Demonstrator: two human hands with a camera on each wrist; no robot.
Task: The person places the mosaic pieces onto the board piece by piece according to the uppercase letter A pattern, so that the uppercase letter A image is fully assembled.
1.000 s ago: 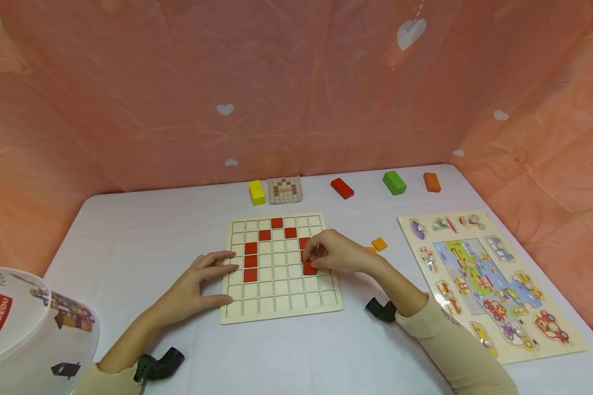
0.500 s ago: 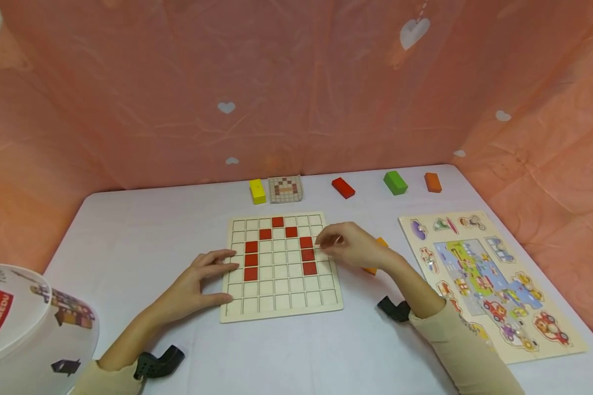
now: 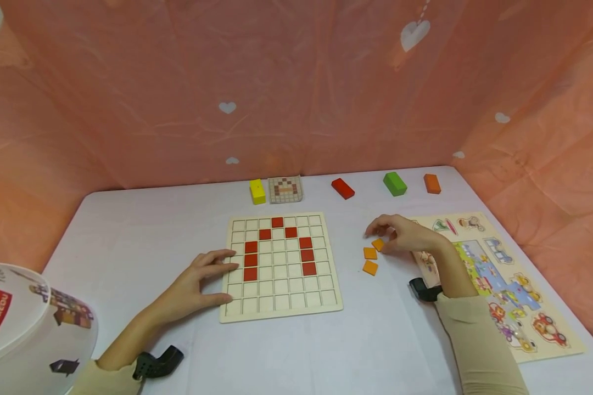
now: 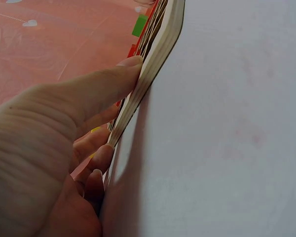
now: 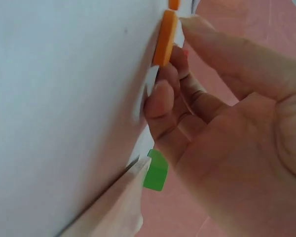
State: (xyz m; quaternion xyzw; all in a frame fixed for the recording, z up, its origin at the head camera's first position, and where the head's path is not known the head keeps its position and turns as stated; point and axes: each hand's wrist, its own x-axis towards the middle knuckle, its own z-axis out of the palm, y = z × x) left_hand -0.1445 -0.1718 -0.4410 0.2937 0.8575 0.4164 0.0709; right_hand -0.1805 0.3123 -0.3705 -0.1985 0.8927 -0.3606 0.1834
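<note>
A square wooden grid board [image 3: 281,303] lies on the white-covered table, with several red tiles [image 3: 250,260] set in its cells in an arch shape. My left hand [image 3: 192,288] rests its fingertips and thumb against the board's left edge; the left wrist view shows the thumb on the board's side [image 4: 155,61]. Right of the board lie three square orange tiles. My right hand [image 3: 407,233] is at the farthest orange tile [image 3: 377,244], thumb and fingers spread around it. In the right wrist view an orange tile [image 5: 165,39] sits beside the thumb and fingertips; no grip on it is visible.
A pattern card [image 3: 285,190] and yellow [image 3: 257,192], red [image 3: 343,188], green [image 3: 395,184] and orange [image 3: 432,184] blocks line the back. A picture puzzle board [image 3: 504,263] lies at right, partly under the right forearm. A white bucket [image 3: 34,329] stands at left.
My right hand has left the red tiles on the board's right side and moved right to the orange tiles. The left hand has stayed at the board's edge.
</note>
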